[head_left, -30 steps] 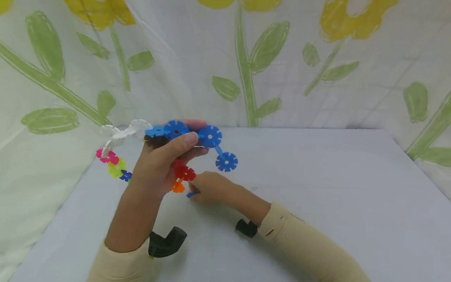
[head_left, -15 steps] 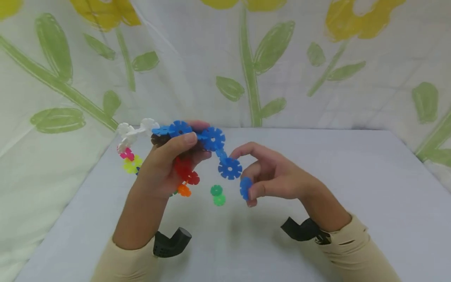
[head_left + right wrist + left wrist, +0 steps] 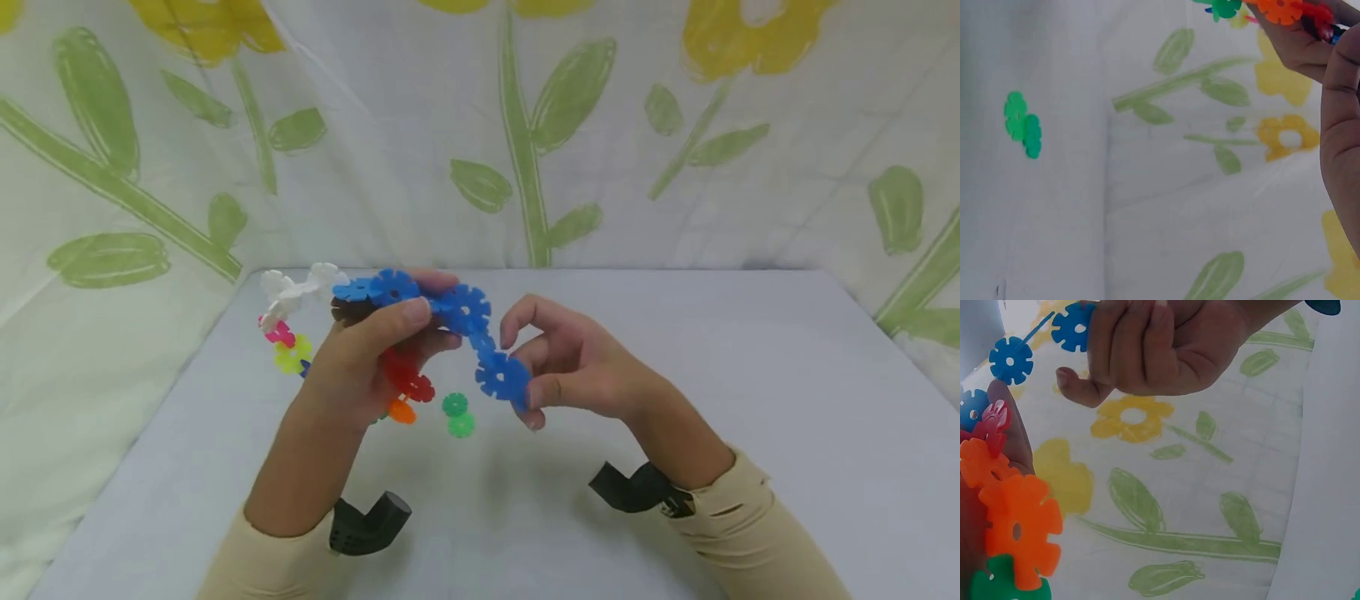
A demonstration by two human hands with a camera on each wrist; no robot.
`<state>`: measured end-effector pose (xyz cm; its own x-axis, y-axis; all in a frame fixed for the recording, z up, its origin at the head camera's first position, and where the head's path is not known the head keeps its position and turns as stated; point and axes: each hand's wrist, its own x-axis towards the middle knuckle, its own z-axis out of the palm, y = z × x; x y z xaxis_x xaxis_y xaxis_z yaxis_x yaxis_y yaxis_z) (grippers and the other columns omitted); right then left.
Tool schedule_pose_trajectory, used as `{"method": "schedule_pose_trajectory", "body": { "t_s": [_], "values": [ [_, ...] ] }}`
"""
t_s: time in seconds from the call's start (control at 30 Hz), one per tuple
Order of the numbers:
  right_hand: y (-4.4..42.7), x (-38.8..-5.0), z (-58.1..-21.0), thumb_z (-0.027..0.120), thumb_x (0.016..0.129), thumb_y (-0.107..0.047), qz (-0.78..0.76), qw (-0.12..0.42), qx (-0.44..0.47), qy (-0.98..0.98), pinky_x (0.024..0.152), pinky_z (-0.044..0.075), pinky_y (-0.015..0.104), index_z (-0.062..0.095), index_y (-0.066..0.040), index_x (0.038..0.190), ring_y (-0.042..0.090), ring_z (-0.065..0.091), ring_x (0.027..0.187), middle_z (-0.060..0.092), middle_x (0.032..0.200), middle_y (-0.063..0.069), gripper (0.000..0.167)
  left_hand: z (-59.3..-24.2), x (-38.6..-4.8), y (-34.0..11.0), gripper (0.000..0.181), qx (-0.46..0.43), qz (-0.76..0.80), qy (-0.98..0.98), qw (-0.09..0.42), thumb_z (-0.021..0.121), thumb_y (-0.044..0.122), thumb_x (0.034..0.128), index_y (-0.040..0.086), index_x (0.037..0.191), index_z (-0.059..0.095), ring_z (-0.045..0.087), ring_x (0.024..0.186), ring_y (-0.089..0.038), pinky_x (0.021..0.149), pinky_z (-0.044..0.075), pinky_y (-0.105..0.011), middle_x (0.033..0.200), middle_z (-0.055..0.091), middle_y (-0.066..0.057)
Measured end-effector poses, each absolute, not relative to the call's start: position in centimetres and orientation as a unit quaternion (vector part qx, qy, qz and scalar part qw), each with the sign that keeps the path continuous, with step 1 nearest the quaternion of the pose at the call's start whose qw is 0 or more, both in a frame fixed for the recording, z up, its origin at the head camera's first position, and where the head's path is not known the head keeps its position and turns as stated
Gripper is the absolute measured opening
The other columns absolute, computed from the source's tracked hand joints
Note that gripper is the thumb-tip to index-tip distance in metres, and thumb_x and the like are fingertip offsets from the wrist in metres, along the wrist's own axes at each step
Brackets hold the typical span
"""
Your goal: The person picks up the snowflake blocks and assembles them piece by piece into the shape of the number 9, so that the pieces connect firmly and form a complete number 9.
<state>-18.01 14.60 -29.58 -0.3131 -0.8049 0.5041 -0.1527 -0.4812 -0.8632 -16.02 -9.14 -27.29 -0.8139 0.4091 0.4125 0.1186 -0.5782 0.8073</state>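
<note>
My left hand (image 3: 352, 358) grips a chain of slotted plastic flower discs between thumb and fingers. White discs (image 3: 288, 293) hang at its far left, with a pink disc (image 3: 279, 332) and a yellow disc (image 3: 291, 356) below. Red discs (image 3: 408, 379) and an orange disc (image 3: 402, 412) hang under the palm; the left wrist view shows a green disc (image 3: 1007, 584) beyond the orange. Blue discs (image 3: 465, 308) reach rightward. There my right hand (image 3: 588, 367) pinches a blue disc (image 3: 521, 393) against the last one of the chain; whether their slots interlock cannot be told.
Two joined green discs (image 3: 457, 415) lie on the white table (image 3: 712, 417) below the hands. A white curtain (image 3: 405, 125) with painted flowers rises behind the table. Each wrist wears a black camera mount (image 3: 371, 525).
My right hand came from behind the left forearm out to the right, bringing a blue disc. Since then it has brought that disc up to the chain's blue end. The left hand keeps its grip.
</note>
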Motion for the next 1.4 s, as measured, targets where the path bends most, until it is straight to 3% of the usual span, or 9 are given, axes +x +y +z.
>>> {"method": "schedule_pose_trajectory", "body": {
  "t_s": [0.3, 0.63, 0.9, 1.4],
  "values": [
    [14.4, -17.4, -29.4, 0.062, 0.099, -0.007, -0.665, 0.277, -0.548, 0.425, 0.069, 0.059, 0.033, 0.038, -0.009, 0.139, 0.026, 0.062, 0.068, 0.062, 0.085, 0.018, 0.047, -27.5, -16.2, -9.3, 0.023, 0.297, 0.848, 0.431, 0.081, 0.077, 0.028, 0.0898, 0.015, 0.109, 0.076, 0.070, 0.087, -0.013, 0.083, 0.057, -0.026, 0.096, 0.071, -0.002],
    [13.7, -17.2, -29.2, 0.060, 0.100, -0.007, -0.670, 0.216, -0.586, 0.402, 0.062, 0.058, 0.037, 0.018, -0.012, 0.159, 0.026, 0.064, 0.065, 0.061, 0.080, 0.019, 0.073, -27.7, -16.2, -9.2, 0.023, 0.323, 0.852, 0.402, 0.087, 0.075, 0.024, 0.0919, 0.013, 0.112, 0.075, 0.071, 0.091, -0.014, 0.084, 0.056, -0.027, 0.101, 0.073, -0.002],
    [13.4, -17.1, -29.4, 0.057, 0.101, -0.004, -0.674, 0.203, -0.612, 0.360, 0.054, 0.054, 0.037, 0.034, -0.013, 0.147, 0.028, 0.057, 0.061, 0.057, 0.077, 0.021, 0.052, -27.8, -16.0, -8.7, 0.024, 0.321, 0.853, 0.404, 0.078, 0.076, 0.024, 0.0908, 0.013, 0.112, 0.075, 0.071, 0.092, -0.016, 0.084, 0.056, -0.029, 0.102, 0.072, -0.003],
    [12.8, -17.6, -30.0, 0.057, 0.101, -0.008, -0.666, 0.193, -0.650, 0.312, 0.050, 0.052, 0.039, 0.040, -0.012, 0.147, 0.029, 0.056, 0.058, 0.055, 0.076, 0.022, 0.049, -27.6, -15.7, -8.2, 0.023, 0.318, 0.853, 0.399, 0.108, 0.075, 0.021, 0.0914, 0.010, 0.112, 0.074, 0.070, 0.092, -0.018, 0.085, 0.057, -0.031, 0.102, 0.071, -0.006]
  ]
}}
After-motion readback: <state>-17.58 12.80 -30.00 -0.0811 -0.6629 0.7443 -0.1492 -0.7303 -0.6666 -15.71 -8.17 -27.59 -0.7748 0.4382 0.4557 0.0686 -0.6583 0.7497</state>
